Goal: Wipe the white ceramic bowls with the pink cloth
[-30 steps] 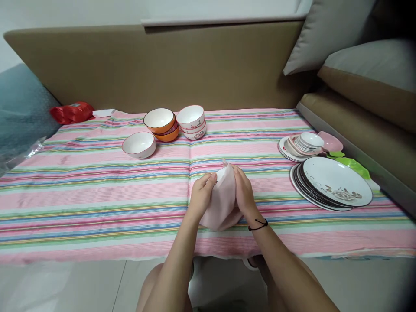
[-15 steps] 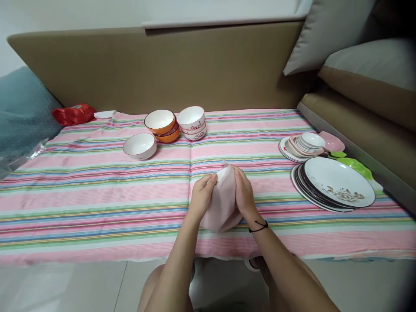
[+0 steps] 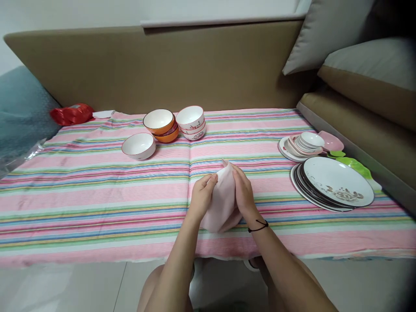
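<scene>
A pale pink cloth (image 3: 222,200) is held upright between both of my hands, just above the striped sheet (image 3: 97,195). My left hand (image 3: 201,197) pinches its left edge with thumb and fingers closed. Along the cloth's right side lies my right hand (image 3: 243,193), fingers pressed together against it, a black band on that wrist. The cloth bulges as if wrapped round something; what is inside is hidden.
A white bowl (image 3: 138,145), stacked orange bowls (image 3: 161,125) and stacked white bowls (image 3: 191,121) stand at the back. Large plates (image 3: 334,184), small dishes (image 3: 305,145) and green dishes (image 3: 355,167) lie at the right. A red bag (image 3: 71,113) lies far left; cushions (image 3: 325,34) at the right.
Almost nothing has changed. Both hands keep hold of the pink cloth in the same place; only the camera has shifted slightly.
</scene>
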The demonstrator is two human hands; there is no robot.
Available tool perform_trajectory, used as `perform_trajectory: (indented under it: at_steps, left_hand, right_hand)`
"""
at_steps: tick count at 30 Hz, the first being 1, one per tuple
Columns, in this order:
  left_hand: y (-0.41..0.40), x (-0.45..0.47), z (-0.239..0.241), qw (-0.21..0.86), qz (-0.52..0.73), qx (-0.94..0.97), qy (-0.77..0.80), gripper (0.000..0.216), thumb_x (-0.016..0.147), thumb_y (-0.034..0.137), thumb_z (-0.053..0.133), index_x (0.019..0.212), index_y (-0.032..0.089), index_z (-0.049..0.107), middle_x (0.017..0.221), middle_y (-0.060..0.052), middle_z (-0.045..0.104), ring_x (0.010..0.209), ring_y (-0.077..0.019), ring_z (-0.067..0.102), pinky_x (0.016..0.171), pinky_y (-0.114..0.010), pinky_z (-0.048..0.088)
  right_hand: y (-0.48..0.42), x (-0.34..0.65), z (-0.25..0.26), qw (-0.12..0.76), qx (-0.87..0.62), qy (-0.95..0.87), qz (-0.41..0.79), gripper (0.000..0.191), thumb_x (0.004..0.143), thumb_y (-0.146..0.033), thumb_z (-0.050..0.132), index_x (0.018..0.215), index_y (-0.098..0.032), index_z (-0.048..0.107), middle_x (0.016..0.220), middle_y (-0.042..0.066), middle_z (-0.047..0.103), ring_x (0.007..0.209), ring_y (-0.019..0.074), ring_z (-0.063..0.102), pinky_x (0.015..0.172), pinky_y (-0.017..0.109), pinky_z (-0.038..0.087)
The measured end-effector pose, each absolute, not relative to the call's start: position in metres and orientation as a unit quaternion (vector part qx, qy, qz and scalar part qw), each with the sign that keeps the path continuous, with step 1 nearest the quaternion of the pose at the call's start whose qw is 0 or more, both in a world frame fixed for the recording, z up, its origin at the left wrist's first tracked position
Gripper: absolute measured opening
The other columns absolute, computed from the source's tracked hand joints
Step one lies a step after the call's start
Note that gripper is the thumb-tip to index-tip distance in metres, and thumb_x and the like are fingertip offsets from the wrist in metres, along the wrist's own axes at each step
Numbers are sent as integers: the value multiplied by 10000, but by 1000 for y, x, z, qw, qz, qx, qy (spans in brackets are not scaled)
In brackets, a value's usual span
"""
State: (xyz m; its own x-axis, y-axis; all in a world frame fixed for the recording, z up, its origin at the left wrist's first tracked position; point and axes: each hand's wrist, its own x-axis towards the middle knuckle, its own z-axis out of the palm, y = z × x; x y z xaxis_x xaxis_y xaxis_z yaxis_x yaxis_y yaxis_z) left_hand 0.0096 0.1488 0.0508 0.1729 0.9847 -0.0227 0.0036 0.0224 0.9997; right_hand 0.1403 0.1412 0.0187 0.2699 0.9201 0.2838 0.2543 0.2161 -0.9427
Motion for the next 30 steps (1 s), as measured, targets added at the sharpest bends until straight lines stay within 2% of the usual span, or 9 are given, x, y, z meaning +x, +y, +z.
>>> perform_trajectory:
  at_steps: [2, 6, 9, 13, 16, 23, 30]
  left_hand:
    - [149, 9, 50, 544, 453, 534, 462, 396, 857, 471, 556, 611, 178, 457, 619, 32, 406, 608, -110, 362, 594, -228, 329]
    - [151, 6, 44, 556, 457, 520, 460, 332, 856, 427, 549, 640, 178, 512, 603, 31, 438, 596, -116, 398, 582, -228, 355]
    - [151, 6, 43, 554, 461, 525, 452, 293, 847, 397, 550, 656, 175, 541, 624, 24, 471, 620, -124, 422, 587, -229, 363]
    - [148, 11, 49, 552, 453, 528, 460, 346, 851, 456, 551, 651, 174, 530, 640, 24, 456, 625, -119, 385, 601, -231, 345]
    - [145, 13, 51, 557, 445, 527, 463, 373, 849, 478, 554, 635, 176, 508, 627, 29, 428, 620, -116, 369, 608, -232, 337]
    - [148, 8, 47, 565, 465, 511, 451, 256, 831, 391, 543, 702, 171, 569, 720, 12, 544, 675, -128, 435, 642, -229, 373]
    - [147, 13, 51, 578, 450, 508, 452, 360, 838, 476, 568, 652, 173, 508, 653, 26, 450, 631, -115, 377, 619, -227, 350]
  right_hand:
    - [140, 140, 20, 570, -549, -543, 281, 419, 1000, -336, 297, 1318, -242, 552, 1360, 65, 569, 1267, 227, 507, 1079, 476, 403]
    - [133, 135, 26, 525, -493, -681, 136, 358, 960, -320, 431, 1279, -272, 587, 1389, 35, 543, 1333, 246, 433, 1131, 501, 324]
    - [132, 133, 28, 509, -485, -705, 96, 343, 944, -307, 459, 1253, -283, 605, 1383, 30, 547, 1340, 258, 425, 1125, 509, 329]
    - [140, 137, 20, 576, -532, -589, 196, 360, 971, -346, 394, 1239, -244, 612, 1330, 60, 592, 1259, 244, 514, 1083, 479, 394]
    - [143, 141, 17, 594, -552, -522, 265, 408, 990, -359, 319, 1252, -224, 600, 1295, 75, 618, 1202, 233, 560, 1047, 468, 433]
    - [133, 135, 28, 489, -491, -713, 109, 367, 942, -342, 456, 1276, -270, 590, 1422, 41, 509, 1366, 260, 392, 1141, 513, 308]
    - [145, 143, 16, 578, -553, -536, 269, 404, 984, -378, 339, 1255, -224, 596, 1284, 78, 625, 1196, 243, 563, 1025, 474, 450]
